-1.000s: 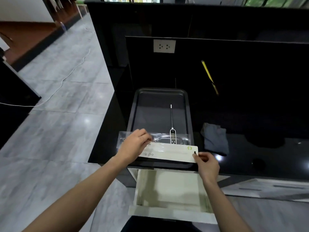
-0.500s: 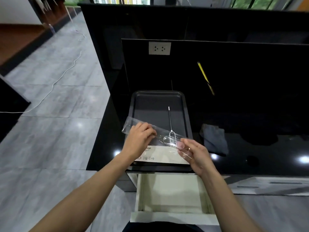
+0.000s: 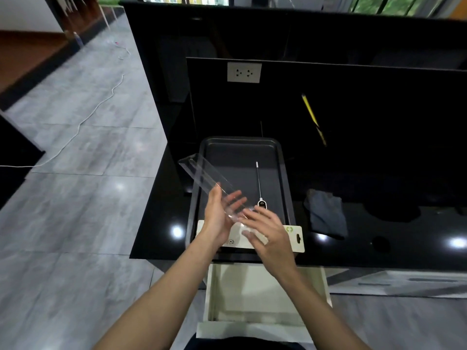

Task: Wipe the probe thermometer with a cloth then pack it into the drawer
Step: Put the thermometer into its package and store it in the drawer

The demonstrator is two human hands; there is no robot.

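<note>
The probe thermometer (image 3: pixel 259 184) lies in a dark baking tray (image 3: pixel 285 173), its thin metal probe pointing away from me and its white head near my hands. My left hand (image 3: pixel 218 218) holds a clear plastic blister cover (image 3: pixel 206 178), lifted and angled up to the left over the tray. My right hand (image 3: pixel 267 229) has spread fingers touching the cover's near end. A white backing card (image 3: pixel 294 236) lies across the tray's near rim. A grey cloth (image 3: pixel 326 215) sits crumpled on the black counter right of the tray. The white drawer (image 3: pixel 262 294) stands pulled out below.
The glossy black counter (image 3: pixel 404 236) runs to the right, with a raised black back panel carrying a white socket (image 3: pixel 243 72) and a yellow pencil-like stick (image 3: pixel 313 117). Grey tiled floor with a white cable (image 3: pixel 83 122) lies to the left.
The clear cover has come off the backing card and swung up to the left in my left hand. My right hand left the card's end and came to the cover.
</note>
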